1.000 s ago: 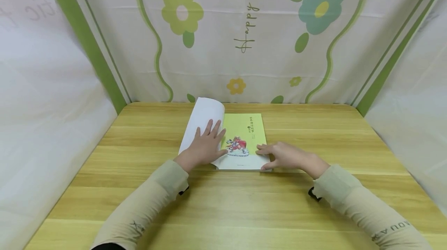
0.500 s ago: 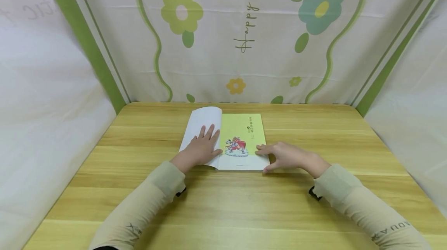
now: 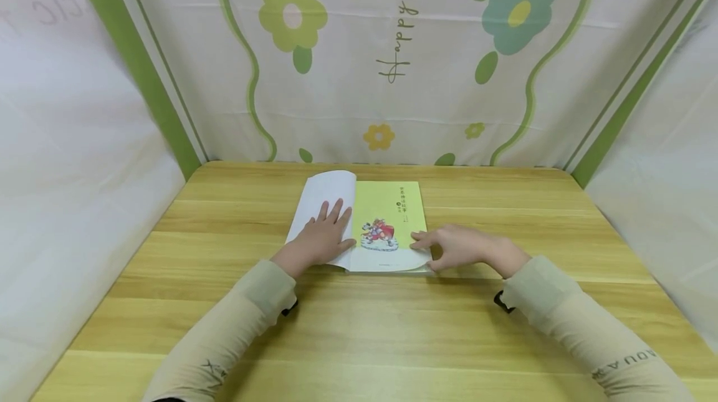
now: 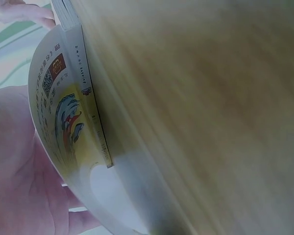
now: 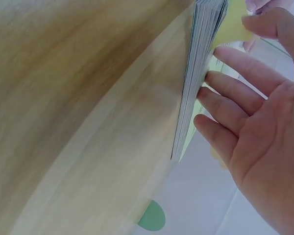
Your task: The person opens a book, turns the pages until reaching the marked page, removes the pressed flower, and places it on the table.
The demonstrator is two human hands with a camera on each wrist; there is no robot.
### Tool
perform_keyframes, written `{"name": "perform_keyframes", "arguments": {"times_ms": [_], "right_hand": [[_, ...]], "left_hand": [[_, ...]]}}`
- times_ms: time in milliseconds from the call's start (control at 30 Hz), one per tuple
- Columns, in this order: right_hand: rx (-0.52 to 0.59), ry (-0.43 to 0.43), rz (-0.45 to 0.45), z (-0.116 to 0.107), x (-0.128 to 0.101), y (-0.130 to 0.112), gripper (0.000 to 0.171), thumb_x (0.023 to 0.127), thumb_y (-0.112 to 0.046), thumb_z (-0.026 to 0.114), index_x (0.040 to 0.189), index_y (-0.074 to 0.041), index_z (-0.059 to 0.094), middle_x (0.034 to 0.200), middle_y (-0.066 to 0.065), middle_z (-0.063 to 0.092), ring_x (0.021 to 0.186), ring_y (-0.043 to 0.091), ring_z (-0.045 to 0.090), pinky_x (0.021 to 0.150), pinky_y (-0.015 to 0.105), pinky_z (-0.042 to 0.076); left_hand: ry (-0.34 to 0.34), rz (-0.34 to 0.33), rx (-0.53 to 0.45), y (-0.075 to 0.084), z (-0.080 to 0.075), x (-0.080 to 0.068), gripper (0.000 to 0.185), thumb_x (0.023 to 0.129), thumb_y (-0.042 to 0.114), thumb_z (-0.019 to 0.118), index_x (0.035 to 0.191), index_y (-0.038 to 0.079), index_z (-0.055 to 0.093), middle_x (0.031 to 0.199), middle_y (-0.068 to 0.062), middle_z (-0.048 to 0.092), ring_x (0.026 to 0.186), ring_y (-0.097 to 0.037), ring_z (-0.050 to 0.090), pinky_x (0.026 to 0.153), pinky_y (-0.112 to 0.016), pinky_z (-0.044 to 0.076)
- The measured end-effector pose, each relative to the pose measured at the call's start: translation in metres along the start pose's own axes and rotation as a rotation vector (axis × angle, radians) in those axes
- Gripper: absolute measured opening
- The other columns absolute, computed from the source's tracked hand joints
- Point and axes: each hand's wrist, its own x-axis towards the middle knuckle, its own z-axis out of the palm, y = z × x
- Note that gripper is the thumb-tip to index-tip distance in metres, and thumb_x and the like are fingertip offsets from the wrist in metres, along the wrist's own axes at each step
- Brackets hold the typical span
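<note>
Wooden table [image 3: 505, 327]: book [image 3: 387, 221], cover folded back under flat, straight-fingered left hand [image 3: 320, 240]; right hand [image 3: 457, 247] pinches its near page corner.

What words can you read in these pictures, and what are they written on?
"Happy": on the flowered backdrop, turned sideways.
"AQUA", partly visible: on the right sleeve.
Title on the book's green page: too small to read.
Faint letters on the left side cloth: not readable.
Print on the book's cover, left wrist view: too blurred.
</note>
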Motion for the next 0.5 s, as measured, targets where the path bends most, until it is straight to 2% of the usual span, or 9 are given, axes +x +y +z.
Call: {"name": "perform_keyframes", "arguments": {"times_ms": [33, 67, 133, 233, 333, 367, 400, 467, 500], "right_hand": [[0.014, -0.007, 0.009, -0.0006, 0.0004, 0.0, 0.054, 0.088, -0.014, 0.071, 0.139, -0.002, 0.062, 0.152, 0.018, 0.048, 0.052, 0.008, 0.025, 0.06, 0.027, 0.041], [0.021, -0.01, 0.015, -0.0009, 0.0006, -0.0001, 0.055, 0.087, -0.012, 0.07, 0.14, -0.002, 0.062, 0.152, 0.018, 0.048, 0.052, 0.006, 0.023, 0.058, 0.026, 0.039], [0.014, -0.008, 0.014, -0.0011, 0.0008, 0.0, 0.055, 0.086, -0.008, 0.069, 0.139, -0.002, 0.062, 0.152, 0.018, 0.048, 0.054, 0.006, 0.024, 0.063, 0.026, 0.042], [-0.012, 0.005, 0.013, -0.0017, 0.0007, -0.0012, 0.049, 0.09, -0.008, 0.069, 0.138, -0.002, 0.064, 0.15, 0.016, 0.051, 0.065, 0.009, 0.045, 0.075, 0.03, 0.046], [-0.063, 0.034, -0.007, -0.0019, 0.0019, -0.0022, 0.041, 0.095, -0.006, 0.068, 0.136, -0.002, 0.065, 0.146, 0.016, 0.056, 0.095, 0.019, 0.065, 0.086, 0.035, 0.051], [-0.079, 0.044, -0.013, -0.0019, 0.0025, -0.0023, 0.039, 0.096, -0.006, 0.067, 0.135, -0.002, 0.066, 0.144, 0.016, 0.057, 0.106, 0.024, 0.067, 0.089, 0.038, 0.053], [-0.088, 0.051, -0.018, -0.002, 0.0033, -0.0022, 0.038, 0.097, -0.005, 0.066, 0.135, -0.001, 0.066, 0.143, 0.016, 0.058, 0.107, 0.027, 0.068, 0.093, 0.04, 0.054], [-0.113, 0.072, -0.025, -0.0017, 0.0049, -0.0017, 0.036, 0.098, -0.003, 0.065, 0.133, -0.001, 0.067, 0.141, 0.016, 0.06, 0.123, 0.033, 0.062, 0.099, 0.046, 0.052], [-0.124, 0.082, -0.024, -0.0017, 0.0056, -0.0017, 0.034, 0.098, -0.003, 0.064, 0.133, -0.001, 0.068, 0.14, 0.016, 0.061, 0.126, 0.036, 0.06, 0.101, 0.047, 0.051]], "left_hand": [[0.002, 0.001, -0.004, -0.0006, 0.0001, 0.0001, 0.077, 0.108, 0.048, 0.047, 0.166, 0.01, 0.013, 0.17, -0.015, -0.005, 0.153, -0.043, -0.005, 0.117, -0.065, 0.02], [0.003, 0.001, -0.006, -0.001, 0.0, 0.0003, 0.077, 0.108, 0.048, 0.047, 0.166, 0.01, 0.013, 0.17, -0.015, -0.005, 0.153, -0.043, -0.005, 0.117, -0.065, 0.02], [0.004, 0.002, -0.003, -0.0019, 0.0, 0.0007, 0.077, 0.108, 0.049, 0.047, 0.166, 0.01, 0.012, 0.17, -0.014, -0.005, 0.154, -0.043, -0.005, 0.117, -0.065, 0.02], [0.002, 0.0, -0.005, -0.0028, 0.0002, 0.0013, 0.078, 0.108, 0.049, 0.046, 0.166, 0.011, 0.012, 0.17, -0.014, -0.006, 0.154, -0.042, -0.006, 0.118, -0.065, 0.019], [0.0, -0.002, -0.008, -0.003, 0.0007, 0.0014, 0.078, 0.108, 0.049, 0.046, 0.166, 0.011, 0.011, 0.17, -0.013, -0.006, 0.154, -0.042, -0.006, 0.118, -0.064, 0.019], [-0.002, -0.005, -0.01, -0.003, 0.0009, 0.0013, 0.078, 0.108, 0.049, 0.046, 0.166, 0.012, 0.011, 0.17, -0.012, -0.007, 0.154, -0.041, -0.006, 0.118, -0.064, 0.018], [-0.002, -0.005, -0.013, -0.0029, 0.0012, 0.0011, 0.078, 0.108, 0.049, 0.046, 0.166, 0.012, 0.011, 0.17, -0.013, -0.007, 0.154, -0.041, -0.006, 0.118, -0.064, 0.018], [-0.003, -0.006, -0.017, -0.0028, 0.0018, 0.0007, 0.078, 0.108, 0.049, 0.047, 0.166, 0.012, 0.011, 0.17, -0.013, -0.006, 0.154, -0.041, -0.006, 0.118, -0.064, 0.018], [-0.004, -0.007, -0.019, -0.0026, 0.0021, 0.0006, 0.078, 0.108, 0.049, 0.047, 0.166, 0.012, 0.011, 0.17, -0.013, -0.007, 0.154, -0.041, -0.006, 0.118, -0.064, 0.018]]}}
